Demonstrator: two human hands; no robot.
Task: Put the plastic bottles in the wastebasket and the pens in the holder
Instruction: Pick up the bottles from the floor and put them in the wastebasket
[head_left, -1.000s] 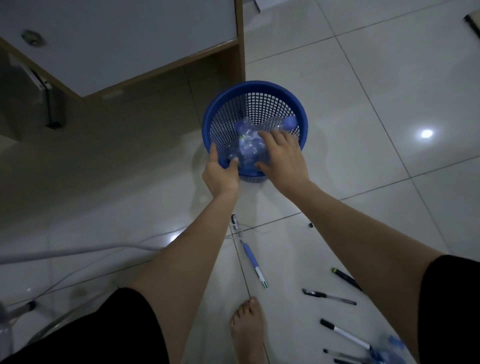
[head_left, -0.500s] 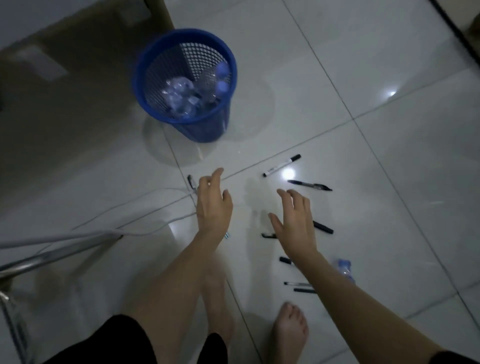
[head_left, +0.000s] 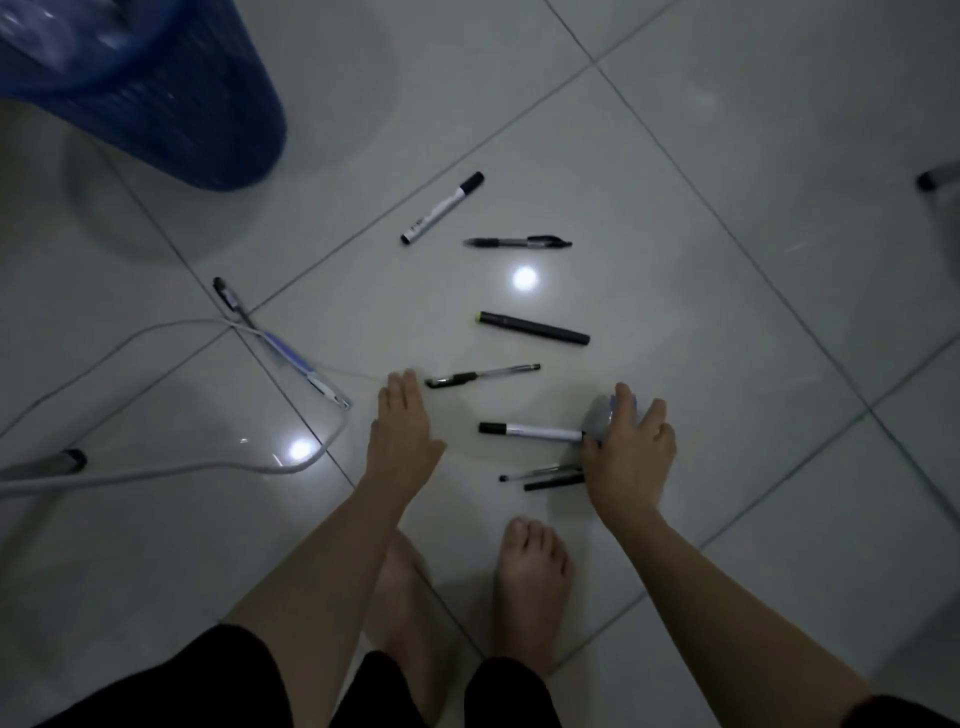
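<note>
We see our right hand (head_left: 631, 454) curled over a clear bottle (head_left: 602, 418) on the floor (head_left: 727, 312), fingers around it. Our left hand (head_left: 402, 434) hovers flat, spread, empty, near scattered pens (head_left: 483, 375). The blue wastebasket (head_left: 171, 104) stands far left

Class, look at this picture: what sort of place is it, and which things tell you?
Probably an office or study room indoors: glossy tiled floor, a blue mesh wastebasket, pens such as a marker scattered about, and a white cable.
</note>
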